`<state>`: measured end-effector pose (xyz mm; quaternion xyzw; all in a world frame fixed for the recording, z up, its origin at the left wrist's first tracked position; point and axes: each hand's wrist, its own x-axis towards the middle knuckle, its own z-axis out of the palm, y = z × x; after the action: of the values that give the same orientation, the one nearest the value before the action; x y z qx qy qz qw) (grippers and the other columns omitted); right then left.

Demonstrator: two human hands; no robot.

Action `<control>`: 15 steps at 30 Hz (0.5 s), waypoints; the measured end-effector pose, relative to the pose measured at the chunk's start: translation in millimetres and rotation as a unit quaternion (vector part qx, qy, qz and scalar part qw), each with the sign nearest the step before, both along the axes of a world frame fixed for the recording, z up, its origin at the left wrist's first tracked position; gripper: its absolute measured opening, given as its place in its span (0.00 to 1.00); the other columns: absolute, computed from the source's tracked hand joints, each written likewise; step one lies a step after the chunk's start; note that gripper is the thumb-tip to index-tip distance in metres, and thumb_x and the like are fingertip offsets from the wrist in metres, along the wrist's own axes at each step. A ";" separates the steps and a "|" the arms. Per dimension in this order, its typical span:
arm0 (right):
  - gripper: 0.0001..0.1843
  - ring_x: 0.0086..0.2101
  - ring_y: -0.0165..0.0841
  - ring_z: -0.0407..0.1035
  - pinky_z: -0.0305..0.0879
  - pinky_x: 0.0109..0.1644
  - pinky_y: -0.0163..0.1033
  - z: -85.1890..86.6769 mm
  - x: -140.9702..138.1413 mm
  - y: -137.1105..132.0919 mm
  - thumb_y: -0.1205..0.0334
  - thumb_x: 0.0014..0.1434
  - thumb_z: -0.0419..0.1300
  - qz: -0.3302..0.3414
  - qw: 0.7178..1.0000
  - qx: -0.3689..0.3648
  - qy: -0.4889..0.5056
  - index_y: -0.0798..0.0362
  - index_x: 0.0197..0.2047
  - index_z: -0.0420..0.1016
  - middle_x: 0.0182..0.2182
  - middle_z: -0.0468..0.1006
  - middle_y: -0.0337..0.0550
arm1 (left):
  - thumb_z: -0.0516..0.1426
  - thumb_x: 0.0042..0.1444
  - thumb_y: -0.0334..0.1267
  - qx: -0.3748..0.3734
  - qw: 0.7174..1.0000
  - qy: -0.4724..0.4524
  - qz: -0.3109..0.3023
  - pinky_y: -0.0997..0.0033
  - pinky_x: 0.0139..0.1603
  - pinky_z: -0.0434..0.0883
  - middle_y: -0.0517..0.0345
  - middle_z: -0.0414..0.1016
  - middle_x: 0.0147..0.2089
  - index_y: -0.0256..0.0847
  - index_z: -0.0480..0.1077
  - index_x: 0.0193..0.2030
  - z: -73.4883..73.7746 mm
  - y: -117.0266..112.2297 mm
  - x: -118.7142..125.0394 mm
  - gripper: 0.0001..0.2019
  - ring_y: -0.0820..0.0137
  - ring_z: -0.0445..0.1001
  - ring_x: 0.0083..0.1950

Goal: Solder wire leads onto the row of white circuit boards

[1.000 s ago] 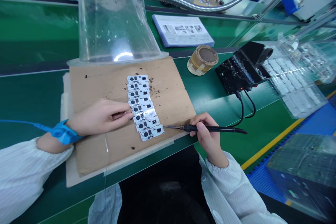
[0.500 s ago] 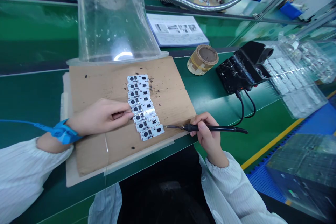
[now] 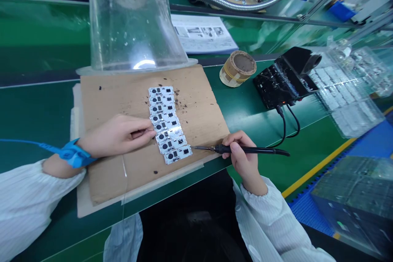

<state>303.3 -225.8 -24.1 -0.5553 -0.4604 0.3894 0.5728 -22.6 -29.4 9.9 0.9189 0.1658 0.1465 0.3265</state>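
Note:
My left hand [image 3: 118, 135] rests on the brown cardboard sheet [image 3: 196, 106], its pinched fingertips at the edge of a strip of white circuit boards [image 3: 162, 125]. It seems to hold a thin silvery wire [image 3: 173, 131] lying across the boards, though the wire is hard to make out. My right hand [image 3: 242, 151] is shut around the black handle of a soldering iron [image 3: 248, 150]. The iron's fine tip sits just right of the lowest boards, with a small gap between them. A blue wrist strap [image 3: 73, 152] circles my left wrist.
A clear acrylic fume hood [image 3: 135, 20] stands behind the cardboard. On the green bench are a round tip-cleaner tin [image 3: 238, 68], a black soldering station [image 3: 284, 82] with cables, a printed sheet [image 3: 202, 33], and a clear tray of white parts [image 3: 345, 94]. A co-worker sits beyond.
The whole view has shifted slightly as my head moved. My hands, the iron and the boards keep the same relation to one another.

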 end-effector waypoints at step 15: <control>0.13 0.23 0.30 0.70 0.66 0.28 0.37 -1.2 1.0 -0.5 0.48 0.74 0.66 0.000 1.000 -0.006 -0.001 0.48 0.41 0.79 0.27 0.77 0.37 | 0.55 0.75 0.42 -0.005 1.000 0.004 0.003 0.73 0.23 0.57 0.66 0.64 0.23 0.41 0.68 0.31 0.3 0.3 0.3 0.18 0.76 0.63 0.21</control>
<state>304.4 -226.3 -25.3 -0.5593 -0.4588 0.3917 0.5686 -22.3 -29.1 10.2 0.9173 0.1710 0.1429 0.3300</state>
